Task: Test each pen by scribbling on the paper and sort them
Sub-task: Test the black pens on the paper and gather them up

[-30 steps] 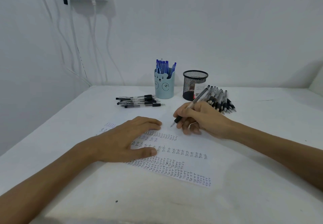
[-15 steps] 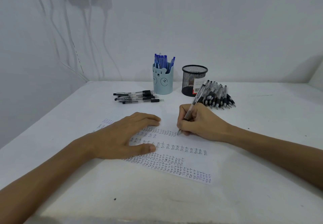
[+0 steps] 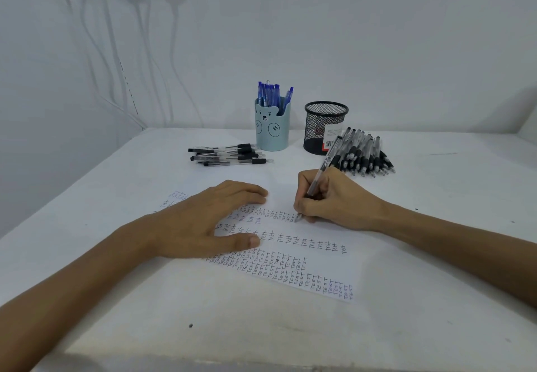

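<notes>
A white paper (image 3: 313, 267) covered with rows of small scribbles lies in front of me. My left hand (image 3: 203, 220) rests flat on its left part, fingers spread, holding nothing. My right hand (image 3: 334, 197) grips a clear black pen (image 3: 321, 172) in a writing hold, its tip touching the paper at the end of the top row. A pile of black pens (image 3: 363, 155) lies behind my right hand. Several more black pens (image 3: 229, 155) lie side by side to the left. A pale blue bear cup (image 3: 271, 130) holds blue pens (image 3: 271, 94).
A black mesh pen holder (image 3: 324, 127) stands to the right of the bear cup. The white table (image 3: 261, 328) meets walls at the back and left. White cables (image 3: 116, 52) hang down the wall at the far left.
My right hand lowered the pen from hovering above the paper until its tip met the sheet, and tilted the pen more upright. My left hand stayed flat on the paper.
</notes>
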